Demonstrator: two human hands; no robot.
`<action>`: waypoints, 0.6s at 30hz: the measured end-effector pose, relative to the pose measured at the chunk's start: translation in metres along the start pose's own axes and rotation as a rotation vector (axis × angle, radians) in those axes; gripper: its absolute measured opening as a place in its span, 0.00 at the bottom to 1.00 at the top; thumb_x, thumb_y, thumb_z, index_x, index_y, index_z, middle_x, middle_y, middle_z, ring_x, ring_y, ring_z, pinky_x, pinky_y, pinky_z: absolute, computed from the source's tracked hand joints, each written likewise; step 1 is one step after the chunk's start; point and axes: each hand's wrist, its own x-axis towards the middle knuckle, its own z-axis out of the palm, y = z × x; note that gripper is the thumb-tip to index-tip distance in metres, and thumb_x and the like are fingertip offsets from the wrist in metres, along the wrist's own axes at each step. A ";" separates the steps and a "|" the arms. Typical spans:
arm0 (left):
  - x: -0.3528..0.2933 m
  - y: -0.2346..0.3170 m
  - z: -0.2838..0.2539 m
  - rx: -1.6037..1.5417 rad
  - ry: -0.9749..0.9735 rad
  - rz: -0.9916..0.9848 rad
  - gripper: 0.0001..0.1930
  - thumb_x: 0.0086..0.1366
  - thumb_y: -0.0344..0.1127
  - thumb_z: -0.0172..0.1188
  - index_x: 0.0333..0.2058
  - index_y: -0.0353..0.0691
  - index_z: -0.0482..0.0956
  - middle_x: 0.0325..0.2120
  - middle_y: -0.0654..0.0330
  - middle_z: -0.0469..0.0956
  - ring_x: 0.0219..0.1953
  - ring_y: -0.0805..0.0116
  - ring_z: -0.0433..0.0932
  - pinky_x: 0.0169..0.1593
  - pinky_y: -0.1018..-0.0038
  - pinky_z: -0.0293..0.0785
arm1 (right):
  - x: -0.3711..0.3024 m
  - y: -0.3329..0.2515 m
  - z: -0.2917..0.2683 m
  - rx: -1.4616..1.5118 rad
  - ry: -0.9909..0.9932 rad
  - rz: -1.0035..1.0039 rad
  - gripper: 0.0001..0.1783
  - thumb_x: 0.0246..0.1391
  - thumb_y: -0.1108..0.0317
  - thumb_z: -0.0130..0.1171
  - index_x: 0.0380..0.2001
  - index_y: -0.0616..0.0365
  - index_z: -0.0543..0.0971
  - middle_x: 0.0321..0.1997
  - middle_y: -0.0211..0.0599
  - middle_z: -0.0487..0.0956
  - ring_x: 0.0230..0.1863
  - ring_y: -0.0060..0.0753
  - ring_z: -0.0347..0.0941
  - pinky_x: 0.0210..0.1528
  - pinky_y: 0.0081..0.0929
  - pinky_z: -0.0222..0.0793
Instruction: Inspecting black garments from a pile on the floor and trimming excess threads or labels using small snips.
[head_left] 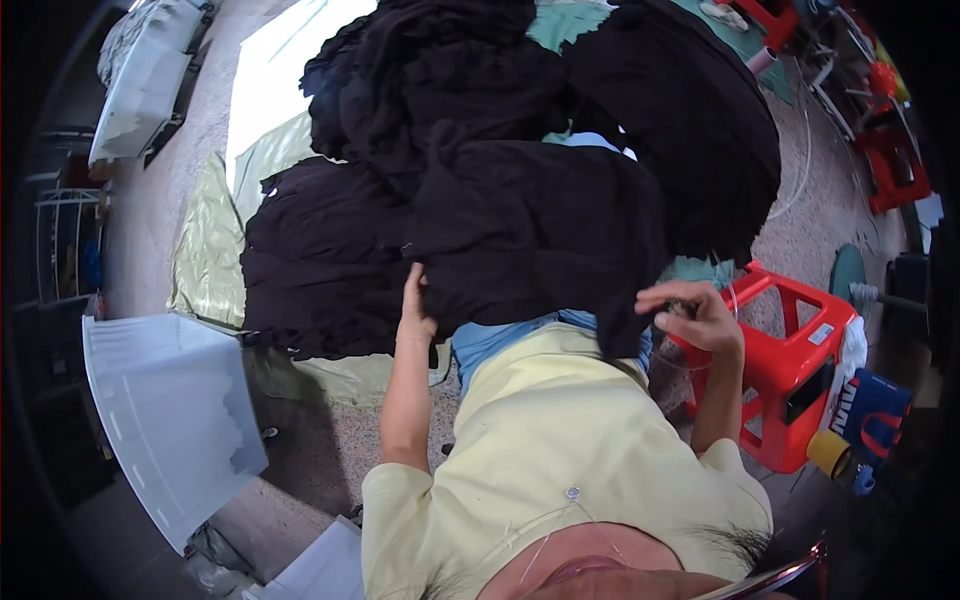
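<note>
Touching the left edge of the dark cloth (540,230) with the left hand (415,305); hard to tell from this angle whether gripping or only resting there. Holding the right hand (700,315) loosely open, just beside the cloth's right end. Find the cloth partly over the lap, with black fabric (440,80) heaped beyond. See a red stool (775,365) near the right hand.
</note>
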 end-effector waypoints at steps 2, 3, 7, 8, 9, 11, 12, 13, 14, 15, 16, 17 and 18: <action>0.007 0.008 -0.002 0.185 -0.117 0.133 0.15 0.64 0.40 0.60 0.45 0.38 0.78 0.41 0.60 0.81 0.42 0.66 0.80 0.51 0.65 0.76 | 0.014 -0.003 0.008 0.036 0.271 0.087 0.14 0.51 0.76 0.58 0.42 0.65 0.81 0.37 0.37 0.83 0.41 0.21 0.76 0.45 0.20 0.69; 0.002 0.017 0.014 0.301 -0.200 0.227 0.13 0.63 0.36 0.60 0.45 0.38 0.78 0.41 0.60 0.80 0.41 0.66 0.80 0.50 0.66 0.77 | 0.023 0.003 0.008 0.065 0.430 0.132 0.12 0.53 0.75 0.57 0.42 0.64 0.80 0.37 0.36 0.83 0.40 0.20 0.76 0.45 0.20 0.68; -0.045 0.071 0.099 0.207 -0.116 0.545 0.11 0.59 0.28 0.61 0.41 0.37 0.76 0.38 0.57 0.80 0.38 0.59 0.81 0.48 0.65 0.78 | 0.049 0.030 0.001 -0.006 0.596 0.098 0.09 0.59 0.70 0.57 0.40 0.64 0.80 0.34 0.36 0.83 0.37 0.20 0.76 0.44 0.17 0.67; -0.070 0.092 0.122 0.077 0.014 0.658 0.11 0.59 0.29 0.62 0.42 0.36 0.76 0.39 0.55 0.80 0.40 0.58 0.81 0.48 0.61 0.78 | 0.053 0.030 0.003 -0.029 0.592 0.043 0.10 0.59 0.70 0.57 0.40 0.64 0.80 0.34 0.35 0.83 0.37 0.20 0.77 0.44 0.17 0.68; -0.096 0.118 0.139 0.053 -0.011 0.757 0.12 0.62 0.33 0.59 0.43 0.35 0.77 0.41 0.53 0.79 0.42 0.55 0.80 0.49 0.57 0.78 | 0.055 0.027 0.006 -0.020 0.603 0.020 0.10 0.60 0.68 0.57 0.40 0.62 0.80 0.33 0.32 0.83 0.28 0.13 0.67 0.32 0.14 0.59; -0.141 0.165 0.157 0.011 -0.325 0.991 0.18 0.67 0.39 0.51 0.48 0.31 0.76 0.44 0.49 0.79 0.46 0.52 0.79 0.55 0.58 0.75 | 0.055 0.014 0.009 0.027 0.625 0.028 0.10 0.60 0.69 0.57 0.40 0.63 0.80 0.32 0.34 0.83 0.30 0.15 0.74 0.36 0.14 0.67; -0.172 0.181 0.178 0.096 -0.398 1.073 0.18 0.67 0.37 0.50 0.48 0.29 0.76 0.44 0.49 0.79 0.46 0.52 0.79 0.57 0.60 0.72 | 0.054 0.013 0.007 0.024 0.633 0.020 0.10 0.60 0.69 0.57 0.40 0.63 0.80 0.32 0.34 0.83 0.30 0.15 0.74 0.36 0.14 0.67; -0.194 0.186 0.216 0.128 -0.091 1.341 0.19 0.68 0.40 0.49 0.49 0.29 0.76 0.46 0.48 0.78 0.47 0.56 0.79 0.57 0.63 0.73 | 0.054 0.015 0.006 0.091 0.667 0.017 0.10 0.60 0.68 0.57 0.40 0.62 0.80 0.31 0.33 0.83 0.24 0.11 0.69 0.28 0.12 0.62; -0.219 0.205 0.224 0.243 -0.122 1.531 0.18 0.68 0.37 0.49 0.48 0.28 0.76 0.46 0.46 0.78 0.46 0.57 0.80 0.54 0.64 0.76 | 0.056 0.015 0.005 0.166 0.679 0.003 0.10 0.61 0.67 0.57 0.41 0.62 0.80 0.30 0.32 0.83 0.18 0.07 0.63 0.21 0.11 0.57; -0.231 0.230 0.223 0.913 0.180 2.135 0.17 0.67 0.32 0.49 0.48 0.26 0.76 0.45 0.44 0.78 0.44 0.57 0.80 0.50 0.65 0.80 | 0.058 0.018 0.006 0.190 0.727 -0.062 0.10 0.61 0.66 0.57 0.41 0.60 0.80 0.27 0.30 0.82 0.13 0.05 0.51 0.13 0.11 0.43; -0.243 0.248 0.247 0.565 -0.098 1.933 0.15 0.67 0.32 0.50 0.47 0.31 0.78 0.44 0.47 0.79 0.43 0.59 0.81 0.48 0.68 0.80 | 0.057 0.017 0.005 0.184 0.742 -0.069 0.10 0.61 0.66 0.57 0.41 0.60 0.80 0.27 0.30 0.82 0.13 0.05 0.51 0.13 0.11 0.43; -0.255 0.256 0.258 0.941 0.071 2.267 0.15 0.67 0.31 0.51 0.48 0.30 0.77 0.43 0.47 0.80 0.42 0.59 0.82 0.49 0.68 0.80 | 0.054 0.014 0.005 0.237 0.773 -0.075 0.10 0.61 0.66 0.57 0.41 0.60 0.80 0.26 0.29 0.81 0.13 0.05 0.52 0.13 0.11 0.43; -0.274 0.273 0.273 1.165 -0.089 2.437 0.15 0.66 0.29 0.53 0.50 0.29 0.76 0.43 0.49 0.80 0.42 0.59 0.82 0.48 0.68 0.80 | 0.051 0.012 0.004 0.290 0.801 -0.081 0.10 0.62 0.65 0.57 0.41 0.60 0.80 0.25 0.29 0.81 0.12 0.05 0.52 0.12 0.11 0.43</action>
